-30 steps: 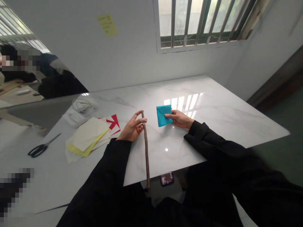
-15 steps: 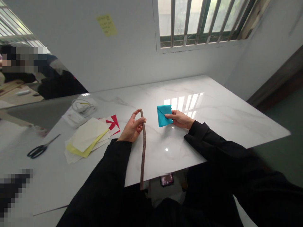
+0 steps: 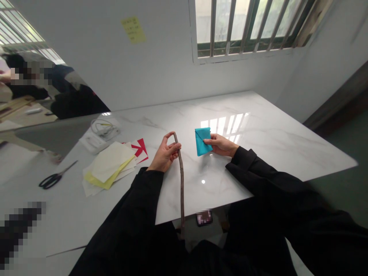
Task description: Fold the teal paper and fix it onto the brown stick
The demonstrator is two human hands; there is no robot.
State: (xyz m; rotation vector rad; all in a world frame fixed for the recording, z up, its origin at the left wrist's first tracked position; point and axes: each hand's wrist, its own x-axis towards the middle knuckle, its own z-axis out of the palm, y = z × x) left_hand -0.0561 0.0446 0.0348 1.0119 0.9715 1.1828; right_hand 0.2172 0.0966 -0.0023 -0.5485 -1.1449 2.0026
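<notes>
I see my left hand (image 3: 166, 155) pinching the top of a thin brown stick (image 3: 181, 180), just left of the folded teal paper (image 3: 202, 141) that my right hand (image 3: 220, 145) grips by its edge. With so light a pinch, the long stick could swing into the paper.

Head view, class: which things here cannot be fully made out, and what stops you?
- Stick in the left hand: its lower end is lost against the dark sleeves below the table edge.
- Yellow note on the wall: writing too small.
- Folded teal paper in the right hand: fingers cover its right edge.
- White cable bundle: too small to identify.
</notes>
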